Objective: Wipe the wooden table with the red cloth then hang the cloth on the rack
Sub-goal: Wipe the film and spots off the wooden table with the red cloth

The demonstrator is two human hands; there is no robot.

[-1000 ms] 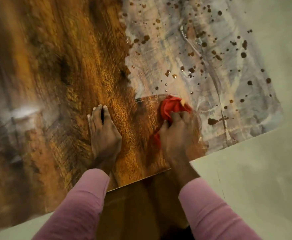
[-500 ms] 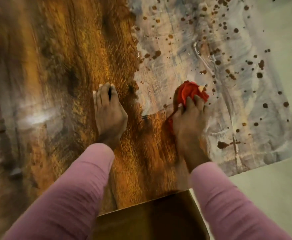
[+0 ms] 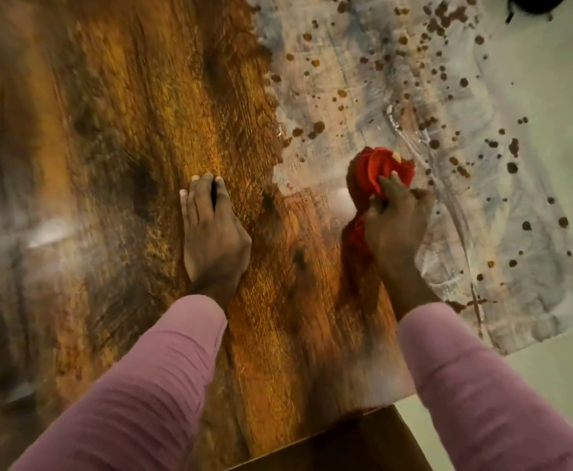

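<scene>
Right hand [image 3: 397, 222] is bunched tight around the red cloth [image 3: 376, 171], pressing it onto the wooden table [image 3: 176, 113] right at the edge of the pale, brown-speckled smear [image 3: 431, 96]. Left hand [image 3: 210, 232] lies flat, fingers together, palm down on clean wood beside it.

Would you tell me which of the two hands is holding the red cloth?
The right hand grips the bunched red cloth; the left hand lies flat and empty on the wooden table.
</scene>
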